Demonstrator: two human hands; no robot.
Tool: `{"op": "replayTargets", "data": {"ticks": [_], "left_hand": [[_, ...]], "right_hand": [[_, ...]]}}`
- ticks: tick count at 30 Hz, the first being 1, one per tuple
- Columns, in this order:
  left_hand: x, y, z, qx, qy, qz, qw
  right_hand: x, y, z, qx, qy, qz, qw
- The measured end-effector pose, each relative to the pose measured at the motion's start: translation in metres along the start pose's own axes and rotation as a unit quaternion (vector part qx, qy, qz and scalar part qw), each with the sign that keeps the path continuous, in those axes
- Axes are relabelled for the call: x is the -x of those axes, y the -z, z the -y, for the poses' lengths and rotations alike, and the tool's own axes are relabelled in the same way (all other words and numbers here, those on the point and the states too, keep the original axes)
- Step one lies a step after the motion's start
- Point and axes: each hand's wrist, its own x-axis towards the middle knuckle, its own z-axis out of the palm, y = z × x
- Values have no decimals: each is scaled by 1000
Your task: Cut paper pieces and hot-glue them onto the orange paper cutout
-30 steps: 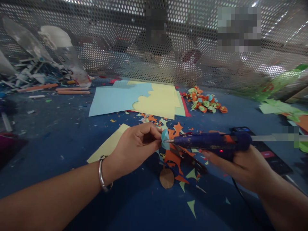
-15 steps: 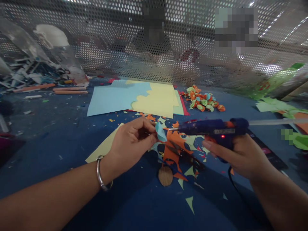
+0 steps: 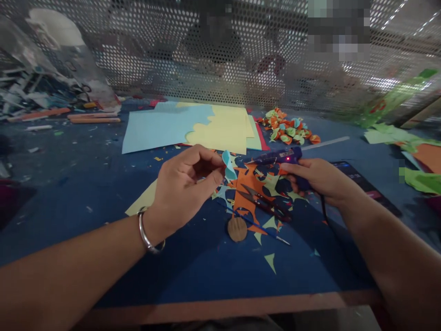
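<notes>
Between thumb and fingertips, my left hand point(image 3: 188, 186) pinches a small curled light-blue paper petal point(image 3: 228, 166) above the table. My right hand point(image 3: 319, 177) is wrapped round the handle of a blue hot glue gun point(image 3: 275, 157), whose lit red light faces me. A glue stick point(image 3: 325, 143) sticks out of its back. The nozzle points left toward the petal, apart from it. Below lie scissors point(image 3: 263, 202) on an orange paper scrap point(image 3: 245, 191), a thin blue brush-like stick point(image 3: 267, 230) and a round wooden disc point(image 3: 237, 229).
Blue and yellow paper sheets point(image 3: 161, 126) lie at the back, beside a pile of curled paper pieces point(image 3: 289, 131). A phone point(image 3: 365, 186) is under my right forearm. Bottles point(image 3: 65, 55) and sticks stand or lie left. A perforated metal screen point(image 3: 155, 59) closes the back.
The glue gun has drawn back from the petal, turned, and sunk lower toward the table. My left hand still pinches the petal. The view has tilted down, showing the table's front edge.
</notes>
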Motion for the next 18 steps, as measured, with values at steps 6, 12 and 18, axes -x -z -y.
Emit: {"op": "replayTargets", "data": {"ticks": [6,12,18], "left_hand": [[1,2,0,-7,-5,0,1000],[4,3,-5,-34,-24,-2,999],[5,0,-5,1,-27,15,1000]], "right_hand": [[7,9,0,272,129,-148,942],[39,-21,15,201,308,-86,926],[59,-46,23,260,387,174,867]]}}
